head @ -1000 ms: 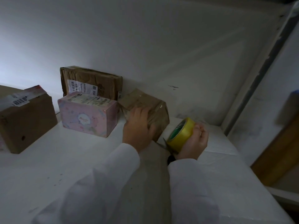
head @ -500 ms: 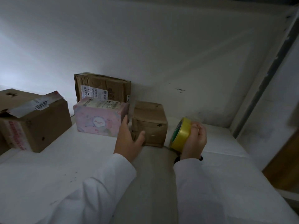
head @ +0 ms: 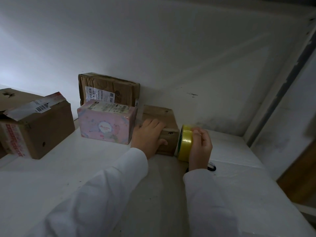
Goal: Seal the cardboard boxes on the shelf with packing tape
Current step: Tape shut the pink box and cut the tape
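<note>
White shelf (head: 95, 168): tape roll (head: 185, 142) in right hand (head: 200, 147).

Two forearms enter from the lower edge, each covered to the wrist by a long, loose white fabric sleeve: left sleeve (head: 106, 190), right sleeve (head: 208, 202). The cloth is plain and unmarked, with soft folds and creases along its length; no buttons, seams or printing can be made out in the dim light. Each sleeve ends in a simple straight cuff. Beyond the cuffs, the bare left hand (head: 147, 136) and bare right hand (head: 200, 147) emerge, ungloved, with no rings discernible. Short, unpainted nails show on the right hand's fingers (head: 196, 133).
</note>
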